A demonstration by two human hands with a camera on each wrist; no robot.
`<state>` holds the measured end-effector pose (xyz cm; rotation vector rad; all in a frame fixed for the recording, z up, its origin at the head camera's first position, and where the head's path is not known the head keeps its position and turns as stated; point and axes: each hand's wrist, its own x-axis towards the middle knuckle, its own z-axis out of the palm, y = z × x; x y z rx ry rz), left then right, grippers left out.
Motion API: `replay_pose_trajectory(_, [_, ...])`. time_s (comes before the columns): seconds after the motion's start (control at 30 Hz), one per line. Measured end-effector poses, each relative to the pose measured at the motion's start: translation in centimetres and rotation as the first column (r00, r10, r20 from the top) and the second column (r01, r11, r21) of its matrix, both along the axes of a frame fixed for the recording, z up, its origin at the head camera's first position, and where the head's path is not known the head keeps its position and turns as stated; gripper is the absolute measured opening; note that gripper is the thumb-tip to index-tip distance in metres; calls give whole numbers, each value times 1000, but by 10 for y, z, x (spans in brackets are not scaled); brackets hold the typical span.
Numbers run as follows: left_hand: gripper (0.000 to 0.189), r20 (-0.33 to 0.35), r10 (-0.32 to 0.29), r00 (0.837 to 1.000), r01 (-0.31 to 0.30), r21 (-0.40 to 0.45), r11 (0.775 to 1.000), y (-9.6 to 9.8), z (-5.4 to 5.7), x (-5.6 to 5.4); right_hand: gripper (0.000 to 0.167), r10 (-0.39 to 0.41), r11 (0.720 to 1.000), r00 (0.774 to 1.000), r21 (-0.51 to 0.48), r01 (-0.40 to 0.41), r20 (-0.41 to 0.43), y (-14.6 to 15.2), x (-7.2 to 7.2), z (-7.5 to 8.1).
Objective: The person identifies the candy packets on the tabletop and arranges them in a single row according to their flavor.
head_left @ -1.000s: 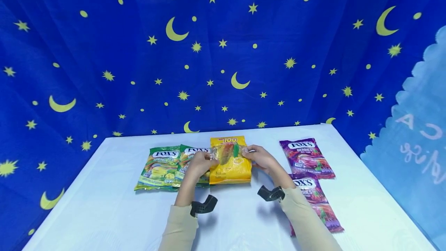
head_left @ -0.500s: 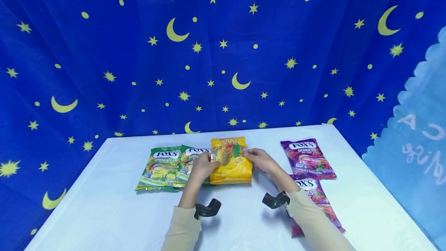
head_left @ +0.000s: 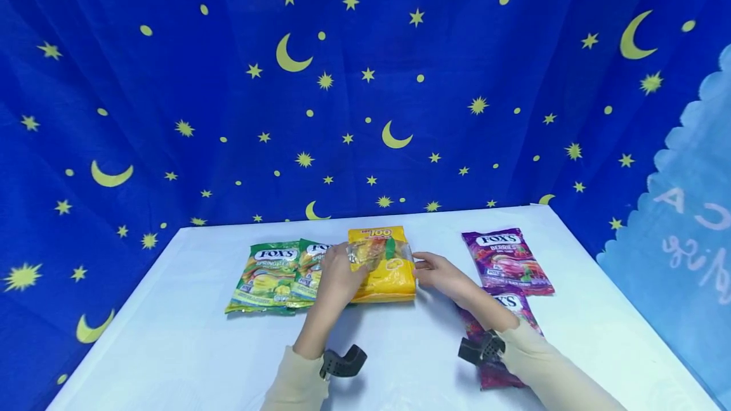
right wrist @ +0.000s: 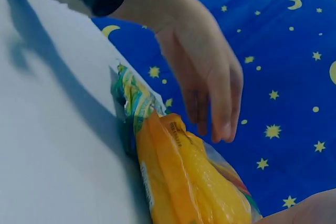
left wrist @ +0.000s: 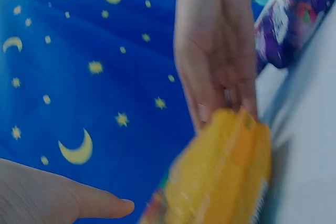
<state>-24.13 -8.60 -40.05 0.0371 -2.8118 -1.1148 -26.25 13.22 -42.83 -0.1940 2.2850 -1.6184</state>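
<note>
A yellow candy bag marked 100 [head_left: 388, 281] lies at the middle of the white table, with a clear band showing fruit colours across its upper half. My left hand [head_left: 341, 278] is over the bag's left side; in the right wrist view its fingers [right wrist: 220, 108] hang fairly straight beside the bag's top. At the bag's right edge is my right hand [head_left: 440, 276]. The left wrist view shows its extended fingers [left wrist: 205, 100] right at the yellow bag's end [left wrist: 226, 171]. Two green Fox's candy bags [head_left: 265, 278] lie overlapping at the left, the nearer one partly behind my left hand.
Two purple Fox's berries bags lie on the right: the far one [head_left: 508, 262] in full view, the near one [head_left: 497, 373] partly under my right forearm. A blue curtain with moons and stars [head_left: 365, 94] hangs behind the white table [head_left: 171, 347].
My right hand has let go of the clear band's right end and moved right and toward me, to the bag's edge. My left hand has loosened and lies further over the bag.
</note>
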Motion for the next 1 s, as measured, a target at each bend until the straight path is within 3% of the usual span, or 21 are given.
replay_pose_trajectory(0.13, [51, -76, -50, 996, 50, 6, 999, 5, 8, 12, 48, 16, 1000, 999, 2, -16, -40, 14, 9, 0])
replay_pose_trajectory(0.27, [46, -108, -110, 988, 115, 40, 993, 13, 14, 26, 41, 13, 999, 993, 36, -9, -116, 31, 21, 2])
replay_pose_trajectory(0.43, [42, -56, -239, 969, 243, 82, 966, 29, 17, 43, 36, -11, 997, 985, 77, 24, -172, 52, 33, 7])
replay_pose_trajectory(0.57, [39, 29, -355, 934, 349, 118, 930, 44, 13, 51, 33, -34, 992, 981, 110, 56, -191, 67, 42, 8])
replay_pose_trajectory(0.77, [37, 162, -481, 862, 450, 193, 872, 64, -2, 55, 31, -29, 974, 962, 207, 88, -270, 85, 58, 7])
replay_pose_trajectory(0.9, [38, 223, -517, 826, 454, 279, 846, 78, -17, 55, 33, -58, 947, 947, 284, 153, -316, 97, 64, 8])
replay_pose_trajectory(1.0, [41, 277, -515, 811, 421, 335, 843, 88, -27, 56, 37, -80, 926, 944, 327, 190, -321, 107, 68, 9])
